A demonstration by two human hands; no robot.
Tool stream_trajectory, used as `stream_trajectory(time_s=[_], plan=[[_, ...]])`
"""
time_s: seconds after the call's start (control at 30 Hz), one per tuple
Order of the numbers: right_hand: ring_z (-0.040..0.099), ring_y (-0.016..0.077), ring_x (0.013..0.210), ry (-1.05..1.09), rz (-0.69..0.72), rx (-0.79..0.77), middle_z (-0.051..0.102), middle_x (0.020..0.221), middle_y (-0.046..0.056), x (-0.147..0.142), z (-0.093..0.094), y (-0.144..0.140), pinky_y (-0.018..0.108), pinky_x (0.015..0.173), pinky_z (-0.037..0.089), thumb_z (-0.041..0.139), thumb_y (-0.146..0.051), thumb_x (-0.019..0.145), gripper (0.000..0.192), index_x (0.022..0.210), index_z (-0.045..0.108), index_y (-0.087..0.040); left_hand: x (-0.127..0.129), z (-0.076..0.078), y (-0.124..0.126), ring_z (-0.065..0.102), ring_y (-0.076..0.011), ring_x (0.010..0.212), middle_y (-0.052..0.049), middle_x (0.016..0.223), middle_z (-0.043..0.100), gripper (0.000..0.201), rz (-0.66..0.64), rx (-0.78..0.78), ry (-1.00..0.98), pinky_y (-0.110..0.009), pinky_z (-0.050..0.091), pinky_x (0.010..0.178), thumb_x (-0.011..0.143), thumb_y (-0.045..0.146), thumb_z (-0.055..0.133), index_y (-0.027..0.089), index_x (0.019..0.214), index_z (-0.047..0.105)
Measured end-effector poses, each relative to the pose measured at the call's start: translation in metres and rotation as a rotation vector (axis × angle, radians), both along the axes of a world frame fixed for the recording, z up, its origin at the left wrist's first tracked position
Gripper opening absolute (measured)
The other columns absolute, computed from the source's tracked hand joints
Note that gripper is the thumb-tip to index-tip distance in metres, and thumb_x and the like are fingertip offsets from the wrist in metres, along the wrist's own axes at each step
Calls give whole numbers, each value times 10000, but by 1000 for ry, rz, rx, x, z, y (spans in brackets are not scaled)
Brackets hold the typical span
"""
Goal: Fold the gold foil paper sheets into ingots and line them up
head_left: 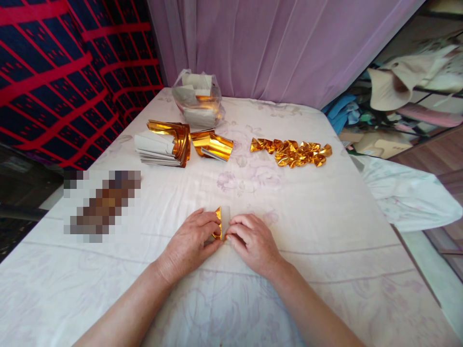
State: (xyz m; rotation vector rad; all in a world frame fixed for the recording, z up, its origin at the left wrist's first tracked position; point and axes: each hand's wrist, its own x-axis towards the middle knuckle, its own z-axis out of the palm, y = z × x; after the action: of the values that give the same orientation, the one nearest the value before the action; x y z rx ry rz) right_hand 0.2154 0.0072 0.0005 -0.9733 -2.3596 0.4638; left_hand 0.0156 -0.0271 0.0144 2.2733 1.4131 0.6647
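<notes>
A small piece of gold foil paper [225, 219], partly folded with its pale backing showing, lies on the cloth-covered table between my hands. My left hand [197, 234] has its fingers curled over the paper's left side, thumb at the near edge. At the near right corner, my right hand [253, 239] pinches the paper between thumb and fingers. Fingers hide parts of the folds. Farther off are a fanned stack of foil sheets [162, 147] and a few loose gold sheets [213, 144]. To their right sits a cluster of folded gold foil pieces [298, 152].
A clear plastic bag [198, 99] with more sheets stands at the table's far edge. A blurred-out patch [104, 207] covers something at left. Purple curtain [253, 48] hangs behind; a cluttered shelf [405, 91] is at right. The table [325, 212] has a floral cloth.
</notes>
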Motion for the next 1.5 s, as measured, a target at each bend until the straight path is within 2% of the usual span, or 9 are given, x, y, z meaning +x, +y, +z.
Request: stream_trajectory(time_s=[0.47,0.6,0.77,1.0,1.4,1.5], plan=[[590,184,834,-5,-56,-14,655,887,18,-6,-1,-2,339,759,454,661,-129,822,106,763,635,-214,2,-3,-1,641,-220,1052,-58,1067,687,76,12,18,-20,-503,425,1078,845,228,674,204,912,648],[591,181,831,-9,-62,-15,658,890,16,-6,-2,-2,341,755,452,659,-136,827,102,772,631,-216,5,-4,0,642,-231,990,-66,1027,675,83,33,63,-21,-493,481,1010,817,215,702,190,855,633],[590,187,830,-19,-85,-31,658,887,17,-8,-2,-2,344,754,446,677,-121,807,104,794,627,-211,9,-3,-1,621,-235,988,-70,1014,658,101,69,53,-48,-417,552,876,787,145,694,180,834,612],[587,193,845,-9,-84,-32,647,891,20,-7,-3,-2,342,757,442,694,-161,800,88,808,624,-213,10,-6,-5,618,-232,1022,-80,1052,650,87,89,60,-60,-399,552,891,802,146,674,168,858,610],[590,184,810,19,-156,-41,630,830,23,-10,-6,0,320,748,446,608,-135,857,112,770,613,-205,10,-6,-3,615,-223,1051,-73,1071,640,104,88,27,-62,-385,546,912,806,137,655,183,870,588],[605,184,839,84,-160,-37,647,867,37,-7,-8,2,314,767,473,543,-140,886,109,845,618,-206,7,-6,-3,607,-220,1080,-68,1099,638,129,69,4,-72,-384,534,934,811,125,639,193,904,582]])
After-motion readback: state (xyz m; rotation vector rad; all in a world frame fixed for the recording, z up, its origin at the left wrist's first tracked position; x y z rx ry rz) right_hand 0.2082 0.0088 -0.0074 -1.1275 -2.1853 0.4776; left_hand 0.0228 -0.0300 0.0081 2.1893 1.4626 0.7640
